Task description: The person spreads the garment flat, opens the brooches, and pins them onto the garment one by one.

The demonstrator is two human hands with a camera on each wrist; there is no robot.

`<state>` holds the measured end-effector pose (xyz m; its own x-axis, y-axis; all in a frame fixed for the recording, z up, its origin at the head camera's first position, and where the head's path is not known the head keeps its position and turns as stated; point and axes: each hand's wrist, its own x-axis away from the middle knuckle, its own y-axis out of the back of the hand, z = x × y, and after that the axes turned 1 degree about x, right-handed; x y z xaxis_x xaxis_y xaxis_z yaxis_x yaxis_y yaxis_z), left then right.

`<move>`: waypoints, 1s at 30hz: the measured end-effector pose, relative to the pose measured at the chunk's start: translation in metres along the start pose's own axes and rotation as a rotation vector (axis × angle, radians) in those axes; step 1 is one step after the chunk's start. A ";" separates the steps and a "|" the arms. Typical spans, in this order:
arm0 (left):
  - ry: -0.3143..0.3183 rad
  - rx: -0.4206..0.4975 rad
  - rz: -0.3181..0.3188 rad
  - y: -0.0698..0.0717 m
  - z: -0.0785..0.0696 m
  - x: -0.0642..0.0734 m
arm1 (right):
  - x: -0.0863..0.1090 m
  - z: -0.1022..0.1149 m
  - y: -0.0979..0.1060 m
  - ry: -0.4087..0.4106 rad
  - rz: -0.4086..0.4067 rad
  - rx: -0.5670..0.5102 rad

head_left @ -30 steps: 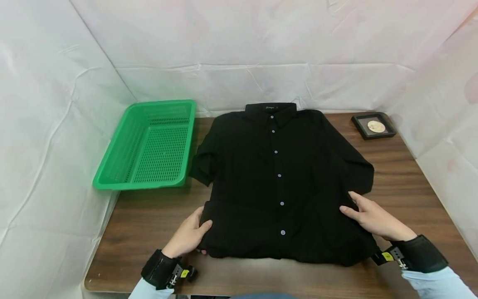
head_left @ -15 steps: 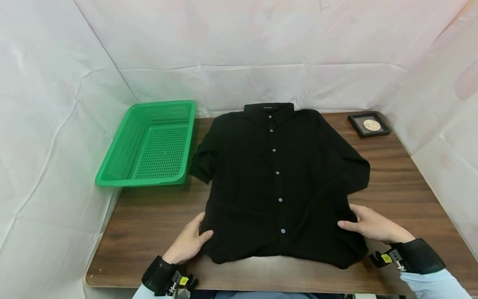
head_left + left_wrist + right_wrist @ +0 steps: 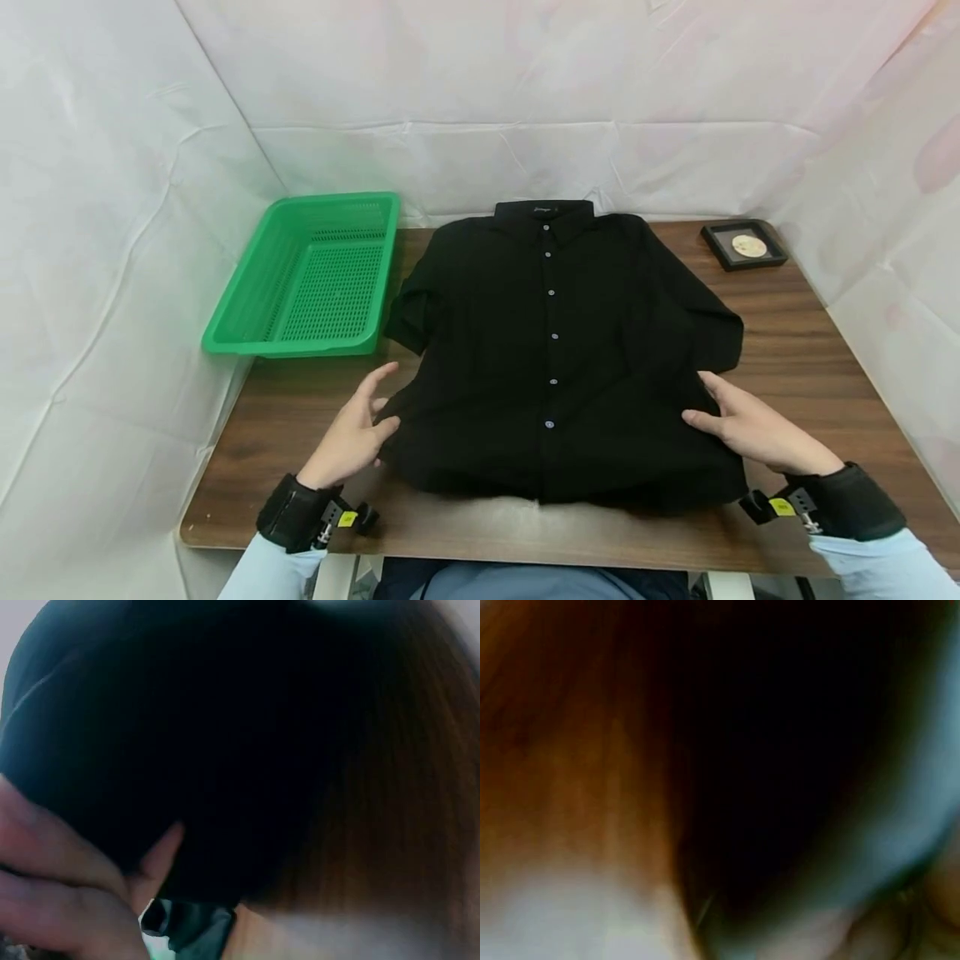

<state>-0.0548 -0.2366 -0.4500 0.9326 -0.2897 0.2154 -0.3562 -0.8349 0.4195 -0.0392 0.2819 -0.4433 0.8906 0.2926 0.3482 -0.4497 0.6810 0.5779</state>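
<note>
Head view: your left hand (image 3: 343, 437) pinches the black shirt (image 3: 487, 350) at eight o'clock, index finger (image 3: 377, 377) spread; your right hand (image 3: 760, 427) pinches at four. Shirt's mid-table (image 3: 787, 358) — collar label (image 3: 545, 209) at twelve, too small to read; green basket (image 3: 300, 348) at ten, framed disc (image 3: 749, 246) at two.

The shirt (image 3: 487, 358) by my fingers (image 3: 703, 420) was matt black cloth, smooth but for shallow rumples, and its buttons (image 3: 551, 292) looked like pale plastic with a slight gleam. The table (image 3: 798, 358) I worked at showed wood grain, smooth, with a soft sheen near its front edge. The basket (image 3: 292, 348) was semi-gloss green plastic, its floor a fine mesh. The wall sheeting (image 3: 525, 62) looked thin, creased and faintly shiny. My sleeves (image 3: 266, 571) were plain cloth, and the wrist straps (image 3: 851, 504) looked like dull black fabric.
</note>
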 end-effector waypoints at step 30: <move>-0.296 -0.700 0.009 -0.083 -0.068 -0.107 | -0.025 -0.055 0.036 -0.238 -0.093 0.055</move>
<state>-0.1291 -0.1041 -0.4483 0.8712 -0.4907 0.0174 -0.2257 -0.3688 0.9017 -0.0734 0.3358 -0.4717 0.8899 0.0599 0.4522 -0.3758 0.6582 0.6524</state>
